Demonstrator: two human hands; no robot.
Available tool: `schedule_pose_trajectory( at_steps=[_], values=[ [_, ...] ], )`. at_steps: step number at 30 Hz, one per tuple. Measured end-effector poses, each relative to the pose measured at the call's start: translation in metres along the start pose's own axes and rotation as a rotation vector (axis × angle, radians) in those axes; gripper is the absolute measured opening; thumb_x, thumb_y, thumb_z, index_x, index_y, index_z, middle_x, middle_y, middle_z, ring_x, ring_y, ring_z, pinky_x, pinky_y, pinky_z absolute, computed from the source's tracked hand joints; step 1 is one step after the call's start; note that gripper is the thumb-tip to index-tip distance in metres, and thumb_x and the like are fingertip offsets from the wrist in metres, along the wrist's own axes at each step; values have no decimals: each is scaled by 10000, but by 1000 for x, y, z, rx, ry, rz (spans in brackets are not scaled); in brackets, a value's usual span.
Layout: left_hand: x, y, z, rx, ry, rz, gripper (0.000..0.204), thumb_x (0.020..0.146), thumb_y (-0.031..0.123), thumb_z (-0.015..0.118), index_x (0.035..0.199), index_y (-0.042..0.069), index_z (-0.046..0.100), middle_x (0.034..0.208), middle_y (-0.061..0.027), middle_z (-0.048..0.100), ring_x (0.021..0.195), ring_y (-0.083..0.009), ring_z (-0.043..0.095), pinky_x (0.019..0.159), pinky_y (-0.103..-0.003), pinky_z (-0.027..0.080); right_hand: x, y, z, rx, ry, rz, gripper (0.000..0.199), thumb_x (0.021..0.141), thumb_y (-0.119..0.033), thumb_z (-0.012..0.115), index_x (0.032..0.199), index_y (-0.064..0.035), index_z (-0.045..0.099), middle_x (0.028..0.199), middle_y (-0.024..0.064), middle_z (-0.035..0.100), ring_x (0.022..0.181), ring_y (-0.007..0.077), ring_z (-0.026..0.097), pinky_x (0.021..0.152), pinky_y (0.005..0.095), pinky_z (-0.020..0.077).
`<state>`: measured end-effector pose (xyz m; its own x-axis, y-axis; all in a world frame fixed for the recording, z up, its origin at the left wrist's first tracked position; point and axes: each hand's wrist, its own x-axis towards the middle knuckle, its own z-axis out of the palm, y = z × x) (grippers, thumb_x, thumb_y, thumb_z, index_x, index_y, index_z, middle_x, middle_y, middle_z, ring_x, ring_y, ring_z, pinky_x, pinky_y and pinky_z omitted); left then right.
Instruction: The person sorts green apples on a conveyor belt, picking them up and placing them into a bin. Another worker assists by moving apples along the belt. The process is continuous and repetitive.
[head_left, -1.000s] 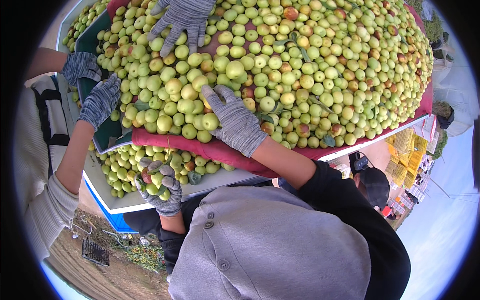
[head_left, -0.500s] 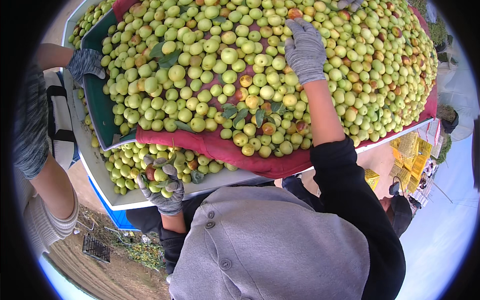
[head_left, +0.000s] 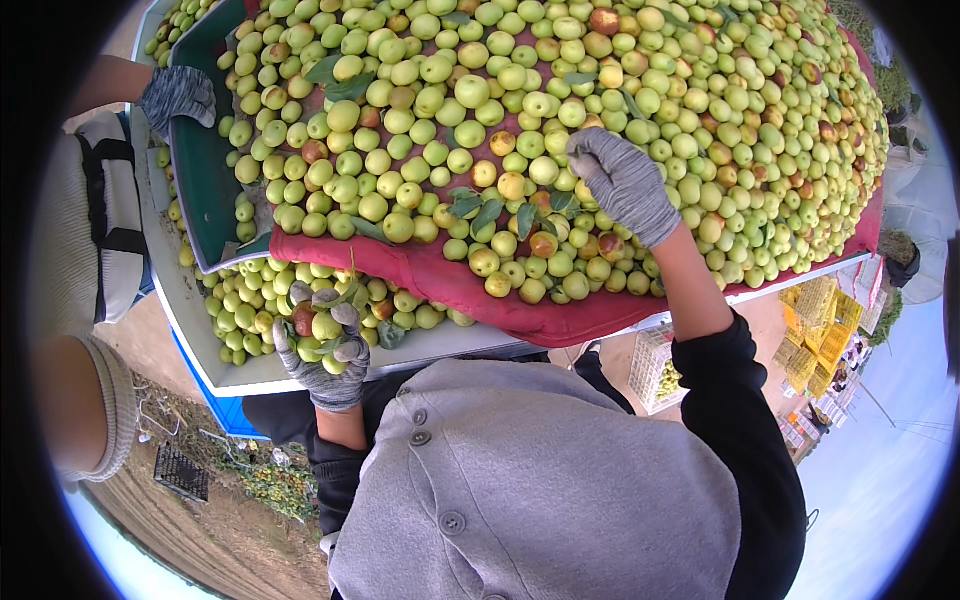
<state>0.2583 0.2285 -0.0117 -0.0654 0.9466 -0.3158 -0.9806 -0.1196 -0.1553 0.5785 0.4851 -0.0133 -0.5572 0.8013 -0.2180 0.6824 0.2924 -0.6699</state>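
Observation:
My left hand (head_left: 328, 365), in a grey knit glove, is closed palm up around several fruits that look like jujubes. A red-brown jujube (head_left: 302, 318) and a green one (head_left: 326, 326) show between its fingers, with a leaf beside them. Below it is the white-rimmed bin, where more green jujubes (head_left: 240, 318) lie. My right hand (head_left: 628, 188), also gloved, is just above the large heap of jujubes (head_left: 760, 160), its fingers curled in; what they hold, if anything, is hidden.
Red cloth (head_left: 400, 280) lies under the heap along its near edge. At the left a co-worker's gloved hand (head_left: 178, 98) rests on the green chute's rim (head_left: 190, 190). Beyond my right arm stand a white crate (head_left: 652, 368) and yellow crates (head_left: 825, 325).
My right hand has drawn nearer and curled its fingers from a flat reach. My left hand still holds its jujubes. Another gloved hand at the far edge has left the view.

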Motion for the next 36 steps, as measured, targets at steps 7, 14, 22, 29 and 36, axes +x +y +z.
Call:
schedule_pose_trajectory(
  at_steps=[7, 14, 22, 29, 36],
  values=[
    [0, -4, 0, 22, 1, -49, 424, 949, 371, 568, 1301, 158, 469, 1216, -50, 449, 1168, -289, 479, 726, -367, 536, -31, 9, 14, -313, 49, -91, 353, 857, -344, 663, 1122, -112, 657, 1013, 92, 656, 987, 311, 607, 905, 411, 478],
    [-5, -2, 1, 25, -3, -37, 405, 941, 368, 577, 1273, 164, 468, 1207, -53, 446, 1164, -283, 474, 714, -362, 539, -41, 23, -68, 169, 636, 141, 272, 974, -237, 551, 1120, -21, 627, 971, 63, 660, 858, 125, 607, 750, 266, 512],
    [-3, -6, 0, 143, 15, -41, 487, 954, 404, 539, 1370, 166, 457, 1248, -63, 458, 1134, -263, 498, 651, -313, 538, -49, 5, -27, -682, -156, 537, 475, 870, -480, 617, 1102, -65, 627, 998, 143, 675, 968, 291, 655, 823, 427, 515],
    [-4, -3, 0, 120, -32, -51, 474, 958, 387, 535, 1367, 160, 457, 1253, -51, 465, 1154, -263, 493, 681, -339, 542, -19, 41, -43, -59, 210, 407, 440, 864, -371, 666, 1181, -67, 643, 1155, 102, 660, 1019, 281, 631, 913, 413, 498],
    [-5, -7, 4, 135, -21, -51, 447, 956, 393, 543, 1336, 165, 482, 1264, -54, 474, 1183, -274, 492, 697, -342, 538, 72, 32, -47, -878, -3, 122, 258, 843, -210, 675, 1087, -128, 686, 1334, 40, 549, 1181, 245, 520, 979, 379, 461]
  ],
)
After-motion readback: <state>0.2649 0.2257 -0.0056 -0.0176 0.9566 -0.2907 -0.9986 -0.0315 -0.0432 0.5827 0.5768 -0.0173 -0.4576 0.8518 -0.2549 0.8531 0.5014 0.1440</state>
